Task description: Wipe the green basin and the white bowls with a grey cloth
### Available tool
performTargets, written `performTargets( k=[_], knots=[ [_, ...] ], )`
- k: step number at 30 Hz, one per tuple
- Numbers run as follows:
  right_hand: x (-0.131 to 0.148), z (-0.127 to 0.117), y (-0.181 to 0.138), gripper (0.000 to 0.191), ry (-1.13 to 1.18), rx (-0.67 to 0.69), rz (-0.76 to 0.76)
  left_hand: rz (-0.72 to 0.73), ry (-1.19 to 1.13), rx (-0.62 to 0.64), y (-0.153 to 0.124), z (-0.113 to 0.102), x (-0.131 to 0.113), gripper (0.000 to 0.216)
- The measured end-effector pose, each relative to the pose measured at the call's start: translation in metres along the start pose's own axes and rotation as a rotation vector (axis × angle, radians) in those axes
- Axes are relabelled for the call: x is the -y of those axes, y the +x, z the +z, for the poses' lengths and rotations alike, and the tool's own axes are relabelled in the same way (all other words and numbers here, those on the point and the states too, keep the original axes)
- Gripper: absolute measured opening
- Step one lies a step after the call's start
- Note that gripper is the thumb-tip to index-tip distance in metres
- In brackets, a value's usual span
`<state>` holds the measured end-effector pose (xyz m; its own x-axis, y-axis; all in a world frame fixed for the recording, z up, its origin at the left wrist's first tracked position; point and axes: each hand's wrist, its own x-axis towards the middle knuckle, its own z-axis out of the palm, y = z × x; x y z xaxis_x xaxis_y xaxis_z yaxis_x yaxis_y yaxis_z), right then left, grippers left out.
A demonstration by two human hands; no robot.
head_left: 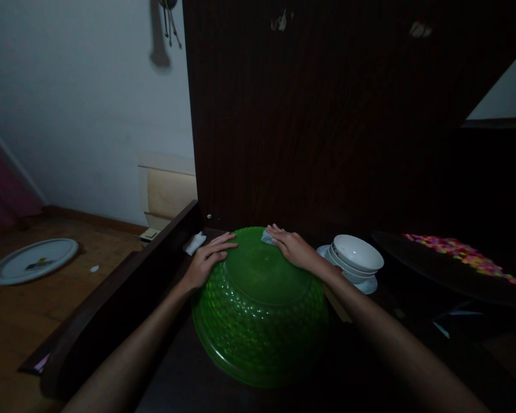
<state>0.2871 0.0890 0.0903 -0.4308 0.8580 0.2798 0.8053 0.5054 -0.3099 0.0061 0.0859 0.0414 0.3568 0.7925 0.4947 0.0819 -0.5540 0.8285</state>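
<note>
A large green plastic basin point(262, 327) with a bumpy side lies upside down on a dark wooden surface, its flat base facing up. My left hand point(207, 261) rests on the basin's left upper edge, fingers stretched out and holding nothing. At the far right of the base, my right hand point(290, 245) presses a small pale cloth or tissue point(266, 236) against the plastic. The fingers of that hand lie together over the wad, partly hiding it.
Stacked white bowls point(359, 253) stand on a plate to the right. Beyond them is a dark round object with colourful trim point(464, 255). A crumpled white tissue point(195, 244) lies left of the basin, beside a raised wooden edge point(120, 304). A white oval lid-like object point(8, 269) is on the floor.
</note>
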Motion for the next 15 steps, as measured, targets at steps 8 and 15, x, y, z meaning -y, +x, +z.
performTargets(
  k=[8, 15],
  knots=[
    [0.007, -0.009, 0.012, 0.03, -0.138, -0.073, 0.244, -0.009, -0.002, -0.008, 0.0, 0.0, 0.0, 0.031],
    [0.05, -0.012, -0.015, 0.028, -0.08, -0.055, 0.132, 0.001, 0.018, -0.008, 0.001, 0.0, 0.0, 0.031]
  ],
)
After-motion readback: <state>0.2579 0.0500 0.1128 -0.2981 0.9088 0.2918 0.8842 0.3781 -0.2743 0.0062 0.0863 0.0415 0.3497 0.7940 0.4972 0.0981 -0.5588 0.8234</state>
